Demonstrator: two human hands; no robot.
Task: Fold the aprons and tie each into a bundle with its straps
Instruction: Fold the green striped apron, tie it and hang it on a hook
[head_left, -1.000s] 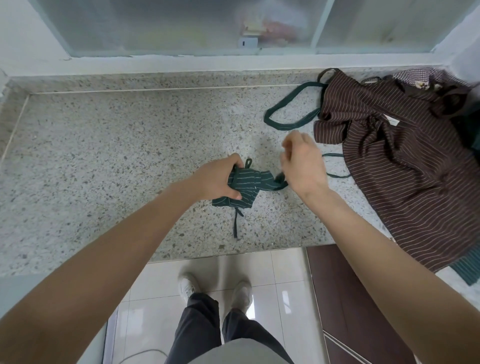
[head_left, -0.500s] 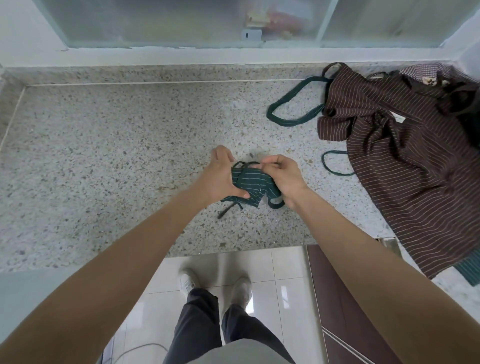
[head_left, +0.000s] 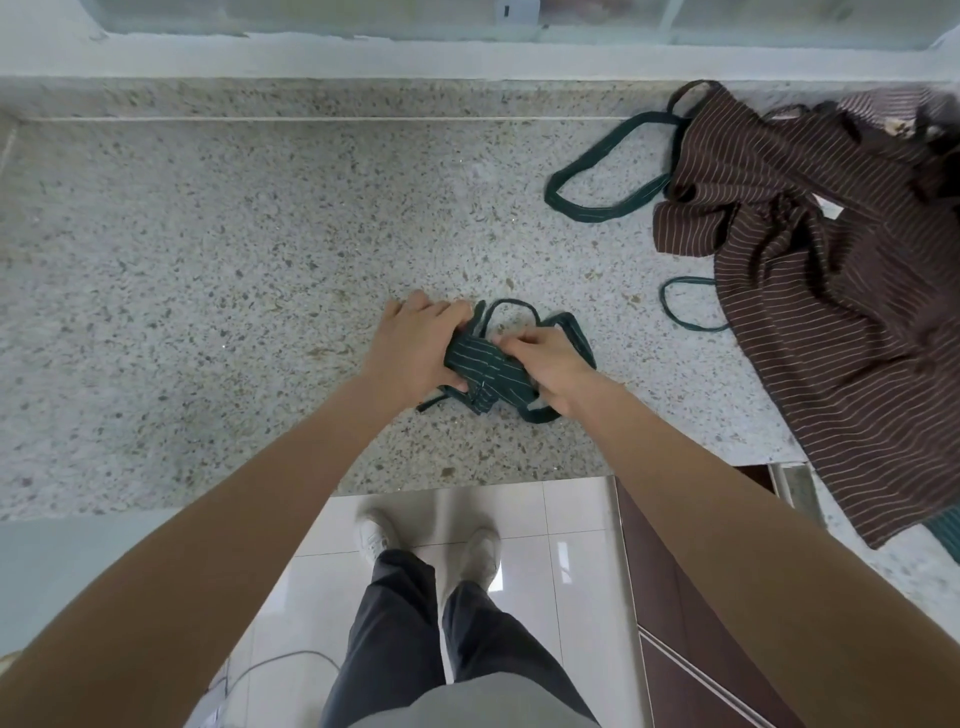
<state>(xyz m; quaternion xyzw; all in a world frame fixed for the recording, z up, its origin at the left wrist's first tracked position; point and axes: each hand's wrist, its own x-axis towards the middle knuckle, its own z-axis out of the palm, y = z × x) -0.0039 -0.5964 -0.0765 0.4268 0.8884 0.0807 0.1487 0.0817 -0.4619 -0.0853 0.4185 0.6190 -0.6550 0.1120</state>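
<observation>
Near the front edge of the stone counter (head_left: 208, 291), about the middle, lies the green striped apron (head_left: 485, 366), folded small into a bundle. The left hand (head_left: 415, 348) is curled over its left side, fingers on top and thumb below, pressing it down. The right hand (head_left: 550, 364) pinches the cloth or a strap at the top right of the bundle; exactly what is between its fingertips cannot be seen. A thin green strap (head_left: 511, 306) loops out behind the bundle and another bit curls out at the front.

The bundle looks soft, light and floppy, so it will likely spring open if let go. One hand should probably keep squeezing the middle while the other pulls the strap tight.

Far to the right, a brown striped apron (head_left: 831, 291) lies in a loose heap by the right edge, with a dark green strap loop (head_left: 597, 192) beside it. It is not folded yet.

Compared with half a second ago, the hands and bundle sit lower on the counter, and the strap loop now stands out wider behind the bundle. The brown apron has not moved.
</observation>
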